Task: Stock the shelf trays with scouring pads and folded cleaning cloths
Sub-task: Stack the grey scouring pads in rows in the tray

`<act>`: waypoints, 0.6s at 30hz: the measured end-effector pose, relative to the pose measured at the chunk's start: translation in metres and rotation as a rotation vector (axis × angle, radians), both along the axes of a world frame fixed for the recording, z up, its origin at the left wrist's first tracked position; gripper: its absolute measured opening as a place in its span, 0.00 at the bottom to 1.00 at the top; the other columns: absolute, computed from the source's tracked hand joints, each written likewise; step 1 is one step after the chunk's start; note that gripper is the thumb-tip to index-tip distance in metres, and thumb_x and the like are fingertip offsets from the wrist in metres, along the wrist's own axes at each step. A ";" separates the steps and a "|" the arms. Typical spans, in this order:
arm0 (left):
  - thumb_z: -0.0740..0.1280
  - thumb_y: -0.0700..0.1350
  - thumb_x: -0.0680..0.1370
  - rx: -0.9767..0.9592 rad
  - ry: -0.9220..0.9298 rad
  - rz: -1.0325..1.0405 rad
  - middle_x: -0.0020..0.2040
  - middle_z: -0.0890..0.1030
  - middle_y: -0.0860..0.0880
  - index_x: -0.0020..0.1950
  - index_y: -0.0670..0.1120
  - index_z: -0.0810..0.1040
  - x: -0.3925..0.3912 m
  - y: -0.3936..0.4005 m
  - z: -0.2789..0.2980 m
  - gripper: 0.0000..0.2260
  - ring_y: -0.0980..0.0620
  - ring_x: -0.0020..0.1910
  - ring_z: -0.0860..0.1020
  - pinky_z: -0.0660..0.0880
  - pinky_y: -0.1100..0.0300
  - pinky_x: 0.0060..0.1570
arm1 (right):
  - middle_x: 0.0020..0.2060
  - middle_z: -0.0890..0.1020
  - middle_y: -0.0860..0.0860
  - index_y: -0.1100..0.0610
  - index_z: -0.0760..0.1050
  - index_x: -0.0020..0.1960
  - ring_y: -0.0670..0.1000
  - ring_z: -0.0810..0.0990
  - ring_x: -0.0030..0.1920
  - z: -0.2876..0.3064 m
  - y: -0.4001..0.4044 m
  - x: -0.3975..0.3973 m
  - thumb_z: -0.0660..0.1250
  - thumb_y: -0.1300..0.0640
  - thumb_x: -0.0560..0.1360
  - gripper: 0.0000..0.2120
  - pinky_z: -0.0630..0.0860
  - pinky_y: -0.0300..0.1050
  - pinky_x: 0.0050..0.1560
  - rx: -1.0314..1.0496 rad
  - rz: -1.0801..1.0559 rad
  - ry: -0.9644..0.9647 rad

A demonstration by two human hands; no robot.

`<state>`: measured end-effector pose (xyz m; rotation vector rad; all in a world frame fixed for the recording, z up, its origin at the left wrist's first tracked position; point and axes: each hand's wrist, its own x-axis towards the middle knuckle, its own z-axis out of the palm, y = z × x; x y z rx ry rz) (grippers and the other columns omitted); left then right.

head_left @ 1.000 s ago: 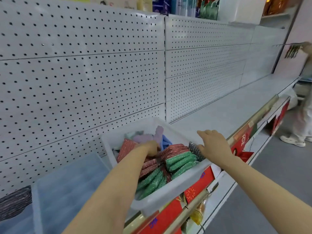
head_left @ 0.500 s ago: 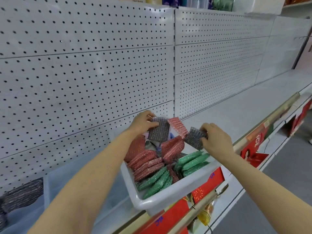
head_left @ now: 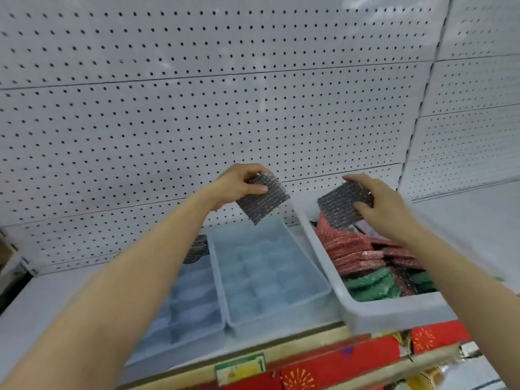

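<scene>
A white pegboard wall (head_left: pixel 197 108) backed the shelf (head_left: pixel 478 220). A clear tray (head_left: pixel 270 277) sat between a second one (head_left: pixel 194 305), half hidden by the left forearm, and a white bin (head_left: pixel 394 313) of red and green pads, blurred. The left hand (head_left: pixel 239 184) pinched a grey scouring pad (head_left: pixel 263 202) above the middle tray; the right hand (head_left: pixel 380 204) pinched another pad (head_left: pixel 342 204) over the bin.

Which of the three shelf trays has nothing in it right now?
The middle tray, under the grey pad in the left hand. The right tray holds red and green pads; the left tray shows a dark pad at its back.
</scene>
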<state>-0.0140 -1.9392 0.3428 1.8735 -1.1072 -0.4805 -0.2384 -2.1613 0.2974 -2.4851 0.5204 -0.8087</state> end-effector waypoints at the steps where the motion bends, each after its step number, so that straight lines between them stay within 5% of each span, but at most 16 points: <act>1: 0.71 0.39 0.77 0.022 -0.012 0.033 0.53 0.84 0.49 0.58 0.49 0.81 0.010 0.019 0.000 0.11 0.52 0.51 0.82 0.79 0.60 0.47 | 0.59 0.75 0.53 0.45 0.69 0.69 0.52 0.75 0.54 0.000 0.014 0.012 0.65 0.66 0.76 0.26 0.75 0.50 0.57 0.017 0.042 -0.022; 9: 0.77 0.38 0.70 0.363 -0.219 0.289 0.58 0.81 0.50 0.60 0.51 0.80 0.073 0.167 -0.025 0.20 0.53 0.59 0.77 0.71 0.55 0.62 | 0.50 0.77 0.51 0.48 0.70 0.63 0.54 0.79 0.43 -0.021 0.137 0.105 0.67 0.67 0.73 0.24 0.76 0.40 0.45 0.204 0.278 -0.090; 11: 0.77 0.37 0.69 0.426 -0.248 0.267 0.57 0.82 0.52 0.58 0.50 0.82 0.080 0.195 -0.044 0.19 0.52 0.58 0.78 0.72 0.54 0.64 | 0.49 0.77 0.53 0.47 0.69 0.61 0.58 0.80 0.42 -0.033 0.165 0.124 0.66 0.68 0.73 0.22 0.77 0.46 0.42 0.286 0.339 -0.080; 14: 0.77 0.37 0.70 0.444 -0.319 0.238 0.56 0.83 0.52 0.58 0.50 0.83 0.079 0.216 -0.081 0.19 0.53 0.57 0.79 0.72 0.56 0.63 | 0.49 0.76 0.54 0.44 0.66 0.57 0.59 0.80 0.42 -0.053 0.196 0.147 0.65 0.68 0.73 0.22 0.79 0.58 0.44 0.379 0.393 -0.052; 18: 0.75 0.38 0.71 0.449 -0.491 0.198 0.57 0.83 0.52 0.59 0.52 0.82 0.078 0.220 -0.128 0.18 0.51 0.56 0.78 0.72 0.57 0.60 | 0.51 0.75 0.50 0.42 0.67 0.62 0.52 0.75 0.47 -0.081 0.220 0.165 0.64 0.69 0.72 0.28 0.75 0.49 0.51 0.291 0.438 -0.055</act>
